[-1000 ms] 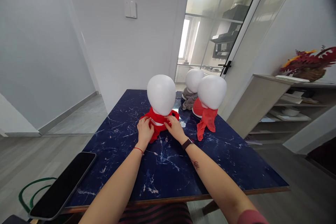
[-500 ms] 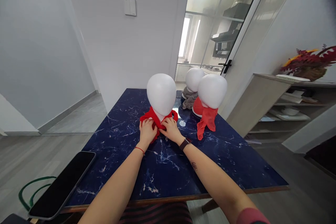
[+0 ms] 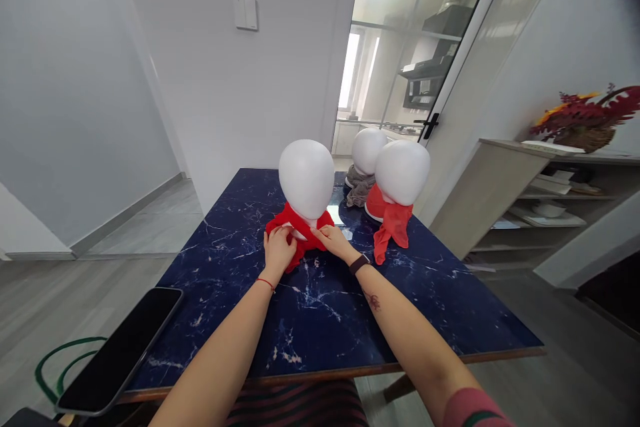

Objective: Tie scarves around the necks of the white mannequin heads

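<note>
A white mannequin head [image 3: 307,177] stands upright on the blue marble-patterned table [image 3: 320,340]. Round its neck and base lies a red scarf [image 3: 313,240], with a patch of white base showing through on the left. My left hand [image 3: 280,252] is at the scarf's left front, its fingers closed on the cloth. On the other side, my right hand [image 3: 336,242] pinches the scarf just below the neck, thumb towards the head. Part of the cloth is hidden behind both hands.
To the right stand a mannequin head [image 3: 403,172] with an orange-red scarf [image 3: 393,230] and another head [image 3: 369,150] with a grey scarf [image 3: 361,188]. A phone [image 3: 120,350] is at the table's left front corner. Beyond the table's right side is a shelf unit [image 3: 530,180].
My right hand has shifted slightly right, drawing the red scarf across the front of the neck. A white patch of the base now shows beside my left hand, which stays nearly still.
</note>
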### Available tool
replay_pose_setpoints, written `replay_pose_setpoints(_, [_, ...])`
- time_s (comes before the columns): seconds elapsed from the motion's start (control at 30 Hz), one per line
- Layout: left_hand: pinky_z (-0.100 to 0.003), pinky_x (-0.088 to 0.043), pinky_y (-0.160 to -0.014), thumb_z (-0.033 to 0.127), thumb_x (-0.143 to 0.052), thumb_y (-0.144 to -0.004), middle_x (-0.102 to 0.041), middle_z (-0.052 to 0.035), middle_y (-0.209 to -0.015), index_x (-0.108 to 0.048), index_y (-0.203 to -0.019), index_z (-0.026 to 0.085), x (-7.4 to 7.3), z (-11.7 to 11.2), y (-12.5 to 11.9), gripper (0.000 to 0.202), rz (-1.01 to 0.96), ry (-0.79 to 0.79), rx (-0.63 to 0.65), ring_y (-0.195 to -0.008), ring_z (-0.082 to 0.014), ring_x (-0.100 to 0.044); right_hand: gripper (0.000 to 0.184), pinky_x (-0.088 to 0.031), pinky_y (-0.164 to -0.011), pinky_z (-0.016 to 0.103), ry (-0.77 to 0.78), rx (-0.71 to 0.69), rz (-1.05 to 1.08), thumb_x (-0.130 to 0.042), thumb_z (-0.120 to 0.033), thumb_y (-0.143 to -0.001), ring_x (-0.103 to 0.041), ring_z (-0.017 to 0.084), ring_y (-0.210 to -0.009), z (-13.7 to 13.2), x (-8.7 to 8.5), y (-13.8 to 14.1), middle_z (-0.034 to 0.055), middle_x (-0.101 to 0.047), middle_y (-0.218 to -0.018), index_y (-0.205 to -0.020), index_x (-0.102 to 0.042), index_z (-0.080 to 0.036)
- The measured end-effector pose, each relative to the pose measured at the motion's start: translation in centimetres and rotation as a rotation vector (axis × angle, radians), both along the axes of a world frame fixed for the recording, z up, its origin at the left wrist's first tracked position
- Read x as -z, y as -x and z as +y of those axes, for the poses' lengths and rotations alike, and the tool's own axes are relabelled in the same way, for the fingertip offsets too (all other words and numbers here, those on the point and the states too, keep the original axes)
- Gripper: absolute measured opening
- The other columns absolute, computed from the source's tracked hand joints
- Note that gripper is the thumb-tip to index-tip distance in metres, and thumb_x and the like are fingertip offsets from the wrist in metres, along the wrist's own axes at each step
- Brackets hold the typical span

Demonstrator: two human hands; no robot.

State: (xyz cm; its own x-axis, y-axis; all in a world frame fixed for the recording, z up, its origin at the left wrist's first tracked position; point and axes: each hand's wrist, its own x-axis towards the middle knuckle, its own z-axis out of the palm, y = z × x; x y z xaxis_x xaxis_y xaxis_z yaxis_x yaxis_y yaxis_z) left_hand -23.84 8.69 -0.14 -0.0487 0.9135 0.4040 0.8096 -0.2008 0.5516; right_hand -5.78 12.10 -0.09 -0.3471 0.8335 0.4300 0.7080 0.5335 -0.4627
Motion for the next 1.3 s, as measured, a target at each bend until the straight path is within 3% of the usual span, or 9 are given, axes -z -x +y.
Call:
replay_pose_setpoints(0.17, [-0.056, -0.017, -0.109, 0.020, -0.048, -0.079, -0.063, -0.0061, -0.117, -0.062, -0.105, 0.023, 0.2, 0.0, 0.1, 0.030, -0.002, -0.008, -0.002, -0.118, -0.0246, -0.048, 0.059, -0.036, -0.081, 0.027, -0.064, 0.252, -0.096, -0.032, -0.046, -0.094, -0.056, 0.013, -0.059, 0.0, -0.6, -1.3, 0.0040, -0.062, -0.056, -0.049, -0.058, -0.017])
replay_pose_setpoints(0.3, [-0.055, -0.020, -0.109, 0.018, -0.048, -0.079, -0.064, -0.0080, -0.114, -0.063, -0.103, 0.020, 0.3, 0.0, 0.1, 0.029, 0.015, -0.071, 0.024, -0.116, -0.0257, -0.049, 0.044, -0.032, -0.087, 0.032, -0.095, 0.327, -0.199, -0.040, -0.033, -0.093, -0.059, 0.015, -0.070, -1.0, -0.8, -0.6, 0.0069, -0.068, -0.070, -0.061, -0.065, -0.016])
replay_pose_setpoints(0.4, [-0.050, -0.022, -0.110, 0.016, -0.046, -0.080, -0.064, -0.0080, -0.111, -0.063, -0.100, 0.018, -0.1, -0.2, 0.0, 0.027, 0.033, -0.200, 0.075, -0.113, -0.0238, -0.051, 0.028, -0.032, -0.082, 0.031, -0.137, 0.312, -0.160, -0.048, -0.033, -0.090, -0.058, 0.017, -0.083, -1.7, -0.9, 0.3, 0.0051, -0.069, -0.082, -0.076, -0.068, -0.019])
replay_pose_setpoints(0.5, [-0.042, -0.030, -0.108, 0.011, -0.043, -0.080, -0.062, -0.0080, -0.112, -0.060, -0.108, 0.016, -0.7, -0.4, -0.1, 0.033, 0.096, -0.304, 0.206, -0.112, -0.0219, -0.050, 0.022, -0.031, -0.080, 0.030, -0.174, 0.196, -0.125, -0.049, -0.034, -0.090, -0.054, 0.018, -0.092, -2.0, -0.8, 0.8, 0.0043, -0.068, -0.089, -0.092, -0.066, -0.021])
replay_pose_setpoints(0.63, [-0.043, -0.029, -0.108, 0.006, -0.041, -0.077, -0.055, -0.0082, -0.124, -0.049, -0.125, 0.016, -0.5, -0.6, -0.5, 0.049, 0.232, -0.280, 0.324, -0.120, -0.0241, -0.041, 0.023, -0.031, -0.079, 0.030, -0.136, 0.069, -0.150, -0.045, -0.033, -0.092, -0.051, 0.017, -0.090, -2.0, -0.5, 1.0, 0.0040, -0.067, -0.091, -0.098, -0.065, -0.022])
replay_pose_setpoints(0.8, [-0.047, -0.029, -0.106, 0.013, -0.045, -0.078, -0.058, -0.0103, -0.110, -0.053, -0.119, 0.014, -0.1, -0.7, -0.8, 0.041, 0.346, -0.157, 0.153, -0.111, -0.0278, -0.043, 0.031, -0.029, -0.075, 0.030, -0.055, 0.258, -0.226, -0.039, -0.031, -0.095, -0.052, 0.018, -0.086, -1.8, -0.6, 1.3, 0.0044, -0.068, -0.083, -0.081, -0.064, -0.019])
replay_pose_setpoints(0.97, [-0.051, -0.022, -0.106, 0.027, -0.054, -0.077, -0.057, -0.0108, -0.103, -0.058, -0.111, 0.018, -1.0, -0.9, -0.5, 0.035, 0.396, -0.074, -0.069, -0.103, -0.0286, -0.046, 0.030, -0.029, -0.075, 0.033, -0.057, 0.429, -0.314, -0.041, -0.028, -0.092, -0.054, 0.022, -0.086, -1.7, -1.1, 1.7, 0.0076, -0.069, -0.080, -0.077, -0.065, -0.018])
replay_pose_setpoints(1.3, [-0.049, -0.026, -0.103, 0.030, -0.060, -0.075, -0.055, -0.0112, -0.102, -0.059, -0.104, 0.016, -1.5, -0.8, -0.4, 0.032, 0.429, -0.057, -0.161, -0.105, -0.0288, -0.045, 0.028, -0.033, -0.078, 0.038, -0.056, 0.554, -0.319, -0.039, -0.025, -0.090, -0.054, 0.025, -0.088, -1.2, -0.5, 2.0, 0.0137, -0.066, -0.084, -0.083, -0.064, -0.014])
